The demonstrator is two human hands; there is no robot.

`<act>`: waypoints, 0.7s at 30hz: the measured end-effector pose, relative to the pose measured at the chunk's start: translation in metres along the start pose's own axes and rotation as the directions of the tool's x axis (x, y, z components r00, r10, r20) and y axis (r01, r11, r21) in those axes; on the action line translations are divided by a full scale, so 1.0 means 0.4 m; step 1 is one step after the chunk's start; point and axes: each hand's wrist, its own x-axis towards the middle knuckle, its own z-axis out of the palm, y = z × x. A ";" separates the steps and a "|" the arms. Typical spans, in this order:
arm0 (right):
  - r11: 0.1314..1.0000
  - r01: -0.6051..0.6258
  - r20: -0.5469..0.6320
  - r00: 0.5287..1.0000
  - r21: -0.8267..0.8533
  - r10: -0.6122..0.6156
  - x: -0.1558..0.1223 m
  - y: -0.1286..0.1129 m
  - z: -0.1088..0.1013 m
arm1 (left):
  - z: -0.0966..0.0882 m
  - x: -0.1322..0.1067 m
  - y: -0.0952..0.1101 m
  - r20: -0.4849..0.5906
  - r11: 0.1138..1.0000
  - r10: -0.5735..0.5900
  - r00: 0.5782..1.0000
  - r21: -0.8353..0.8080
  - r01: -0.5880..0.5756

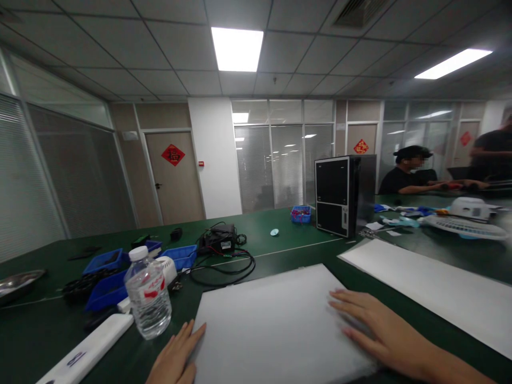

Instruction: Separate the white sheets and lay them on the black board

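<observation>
A white foam sheet (272, 314) lies flat on the green table (280, 240) right in front of me. My right hand (376, 330) rests palm down on the sheet's right part, fingers stretched out and slightly apart. My left hand (176, 357) lies open at the sheet's near left edge, its fingertips touching the border. Neither hand holds anything. A clear plastic water bottle (148, 296) with a white cap stands just left of my left hand.
A second white sheet (432, 288) lies to the right. Blue bins (108, 277), black cables (224, 264) and a small power box crowd the left. A black computer case (338, 194) stands at the table's middle. Two people sit far right behind a keyboard (464, 228).
</observation>
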 end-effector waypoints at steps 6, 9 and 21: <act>0.842 -0.456 -0.303 0.877 -0.287 0.372 -0.003 0.258 -0.007 | -0.002 -0.003 -0.002 0.026 1.000 -0.001 1.000 -0.002 0.001; 0.757 -0.593 -0.317 0.799 -0.275 0.512 -0.033 0.344 -0.013 | -0.005 0.000 0.008 0.042 1.000 -0.013 0.999 0.018 0.012; 0.792 -0.559 -0.213 0.828 -0.244 0.519 -0.013 0.237 -0.029 | 0.004 0.001 0.000 0.010 0.999 0.005 1.000 0.041 -0.006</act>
